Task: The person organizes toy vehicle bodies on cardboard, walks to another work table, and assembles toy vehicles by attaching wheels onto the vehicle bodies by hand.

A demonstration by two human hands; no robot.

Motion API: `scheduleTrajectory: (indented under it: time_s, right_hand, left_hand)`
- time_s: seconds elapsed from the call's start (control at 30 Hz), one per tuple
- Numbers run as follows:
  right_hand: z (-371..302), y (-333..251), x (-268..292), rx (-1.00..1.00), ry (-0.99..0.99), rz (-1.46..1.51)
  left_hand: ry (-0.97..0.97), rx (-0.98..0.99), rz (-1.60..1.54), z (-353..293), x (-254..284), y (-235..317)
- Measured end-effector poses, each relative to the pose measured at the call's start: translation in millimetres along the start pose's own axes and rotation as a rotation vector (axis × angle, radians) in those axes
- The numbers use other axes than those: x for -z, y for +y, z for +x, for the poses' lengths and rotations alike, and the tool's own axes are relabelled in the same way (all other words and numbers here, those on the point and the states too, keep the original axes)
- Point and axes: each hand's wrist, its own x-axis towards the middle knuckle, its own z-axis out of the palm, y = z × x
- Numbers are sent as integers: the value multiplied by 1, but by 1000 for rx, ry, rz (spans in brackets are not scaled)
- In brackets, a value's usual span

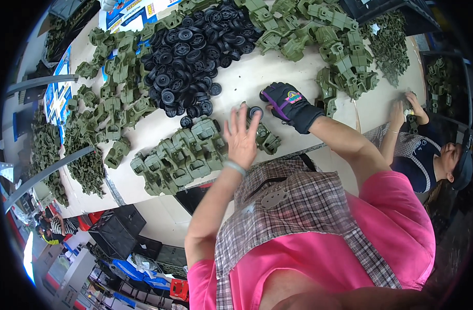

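My bare left hand (241, 138) hovers over the near edge of the table with its fingers spread. A black toy wheel (255, 113) shows just by its fingertips, at the far end of a green toy vehicle body (268, 139); whether the wheel is attached cannot be made out. My right hand (289, 106), in a black and purple glove, is to the right of that wheel with its fingers curled in. What it holds, if anything, is hidden. Left of my left hand, several green vehicle bodies (177, 157) stand side by side in a row.
A large heap of black wheels (195, 57) lies beyond the row. Green plastic parts (115, 98) spread over the left, with more green bodies (345, 57) at the far right. A co-worker (420, 150) handles parts at the right. Black crates (117, 230) stand below left.
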Motion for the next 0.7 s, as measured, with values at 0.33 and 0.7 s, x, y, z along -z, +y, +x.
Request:
scheduleTrajectory:
  time_s: [0.33, 0.7]
  right_hand:
    - [-20, 17, -19, -590, 237, 1037]
    - [-50, 20, 10, 85, 40, 55]
  left_hand:
    - [-424, -75, 334, 24, -11, -5]
    - [-251, 76, 202, -22, -42, 2]
